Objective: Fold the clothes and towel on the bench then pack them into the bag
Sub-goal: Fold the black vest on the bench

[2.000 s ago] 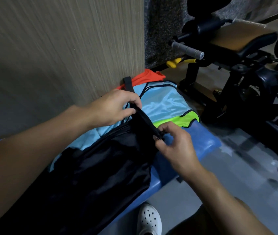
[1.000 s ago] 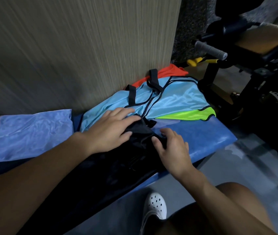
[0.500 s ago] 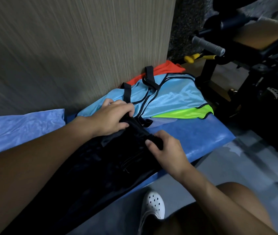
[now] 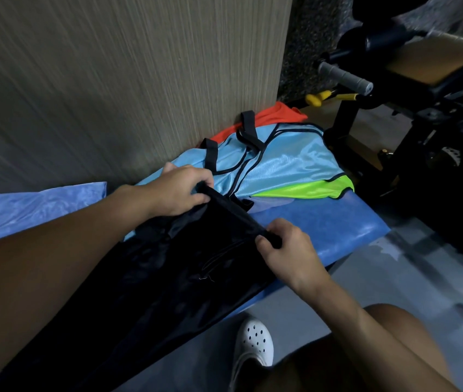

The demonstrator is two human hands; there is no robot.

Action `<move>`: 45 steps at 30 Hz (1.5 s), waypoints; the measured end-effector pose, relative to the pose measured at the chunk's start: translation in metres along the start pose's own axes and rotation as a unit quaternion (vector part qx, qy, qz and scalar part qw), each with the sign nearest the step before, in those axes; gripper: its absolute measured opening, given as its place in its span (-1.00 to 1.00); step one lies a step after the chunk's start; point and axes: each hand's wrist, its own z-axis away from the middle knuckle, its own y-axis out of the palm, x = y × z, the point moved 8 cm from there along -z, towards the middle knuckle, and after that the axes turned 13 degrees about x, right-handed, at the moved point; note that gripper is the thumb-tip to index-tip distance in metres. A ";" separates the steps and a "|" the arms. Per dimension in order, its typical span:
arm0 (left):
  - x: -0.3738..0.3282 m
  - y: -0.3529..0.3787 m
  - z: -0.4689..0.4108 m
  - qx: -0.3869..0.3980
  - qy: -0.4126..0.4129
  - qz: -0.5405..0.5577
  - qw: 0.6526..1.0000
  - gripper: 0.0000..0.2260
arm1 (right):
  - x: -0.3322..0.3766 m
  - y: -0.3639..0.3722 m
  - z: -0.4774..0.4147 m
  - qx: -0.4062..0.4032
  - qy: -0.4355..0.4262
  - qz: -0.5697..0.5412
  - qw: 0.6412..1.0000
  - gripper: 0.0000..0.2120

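Observation:
A black garment (image 4: 168, 278) lies stretched along the blue padded bench (image 4: 323, 224). My left hand (image 4: 179, 190) pinches the far end of its waistband, and my right hand (image 4: 286, 247) pinches the near end, so the band runs taut between them. Behind it lie a light blue bib with black trim (image 4: 281, 165), a neon green piece (image 4: 303, 190) and an orange garment (image 4: 278, 114) against the wall. A blue towel (image 4: 35, 207) lies at the left. Black straps (image 4: 248, 125) stick up by the wall; whether they belong to the bag is unclear.
A wood-grain wall panel (image 4: 111, 80) rises right behind the bench. Black gym machinery (image 4: 422, 108) with a grey handle (image 4: 343, 76) and yellow knobs (image 4: 318, 97) stands at the right. Grey floor (image 4: 394, 278) lies below, with my white clog (image 4: 255, 343) and knee.
Both hands went from pressing the black garment down flat to pinching its waistband again and pulling it taut between them. The view shifted slightly.

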 end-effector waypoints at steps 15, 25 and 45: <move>-0.002 -0.012 0.000 -0.049 -0.006 0.091 0.995 -0.93 | 0.007 0.003 -0.009 -0.013 -0.025 0.027 0.999 -0.74; 0.022 -0.050 -0.040 -0.123 0.015 0.171 0.978 -0.93 | 0.035 -0.033 -0.058 -0.142 -0.086 -0.104 0.981 -0.88; 0.017 -0.052 0.048 -0.229 0.011 0.103 0.968 -0.84 | 0.050 -0.021 -0.051 -0.165 -0.130 0.050 0.976 -0.72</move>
